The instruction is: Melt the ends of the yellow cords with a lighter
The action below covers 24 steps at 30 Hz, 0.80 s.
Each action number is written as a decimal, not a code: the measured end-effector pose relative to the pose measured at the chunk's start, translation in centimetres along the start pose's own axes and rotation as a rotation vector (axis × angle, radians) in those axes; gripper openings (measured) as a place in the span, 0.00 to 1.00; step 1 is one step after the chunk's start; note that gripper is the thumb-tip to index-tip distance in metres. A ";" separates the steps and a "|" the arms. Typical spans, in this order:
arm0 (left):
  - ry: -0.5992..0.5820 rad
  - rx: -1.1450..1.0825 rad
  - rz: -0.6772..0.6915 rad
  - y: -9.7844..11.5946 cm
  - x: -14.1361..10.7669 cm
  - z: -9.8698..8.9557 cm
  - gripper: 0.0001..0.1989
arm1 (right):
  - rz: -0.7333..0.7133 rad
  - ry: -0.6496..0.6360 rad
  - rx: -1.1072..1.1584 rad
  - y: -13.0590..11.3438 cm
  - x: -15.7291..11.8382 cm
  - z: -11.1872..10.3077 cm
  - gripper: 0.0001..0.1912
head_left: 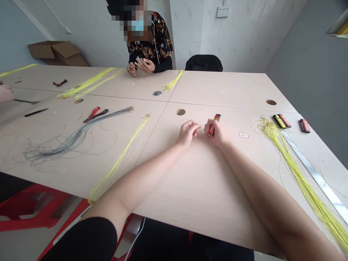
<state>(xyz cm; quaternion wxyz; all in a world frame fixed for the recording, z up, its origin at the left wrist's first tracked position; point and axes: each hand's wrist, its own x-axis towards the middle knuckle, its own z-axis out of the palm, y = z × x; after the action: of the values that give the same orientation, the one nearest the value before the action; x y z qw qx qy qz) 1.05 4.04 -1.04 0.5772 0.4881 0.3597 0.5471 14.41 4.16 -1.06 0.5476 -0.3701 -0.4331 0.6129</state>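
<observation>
Near the middle of the table, my left hand (188,133) pinches a thin yellowish cord (196,137), whose end hangs below the fingers. Just to its right, my right hand (216,135) is wrapped round a red lighter (217,117) whose dark end points up and away. A small gap separates the two hands. No flame can be made out. Beyond my right hand lies a small red-edged label (244,135). A bundle of yellow cords (296,170) runs along the right side, and a thinner yellow bundle (122,152) lies left of my left hand.
A metal ruler (312,170) and several lighters (305,125) lie at the right. Grey cords (73,139) and red-handled pliers (95,114) are on the left. Across the table (231,87) sits a masked person (160,40); another person's hand (5,92) shows at the left edge.
</observation>
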 end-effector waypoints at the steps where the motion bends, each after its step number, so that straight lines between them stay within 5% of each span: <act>1: 0.002 0.003 0.008 0.0 0.0 0.0 0.09 | -0.033 -0.008 -0.035 0.1 0.0 0.0 0.22; 14: 0.013 -0.013 0.010 -0.1 0.1 -0.1 0.09 | -0.162 -0.052 -0.243 0.6 0.1 -0.1 0.21; 24: 0.016 -0.016 0.023 -0.1 0.0 0.0 0.10 | -0.276 0.069 -0.364 0.3 -0.6 0.3 0.13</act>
<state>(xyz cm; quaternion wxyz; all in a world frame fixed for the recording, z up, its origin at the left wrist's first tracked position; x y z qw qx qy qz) 1.10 4.08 -1.10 0.5717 0.4831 0.3545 0.5605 14.09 3.53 -1.30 0.5650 -0.4209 -0.5641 0.4306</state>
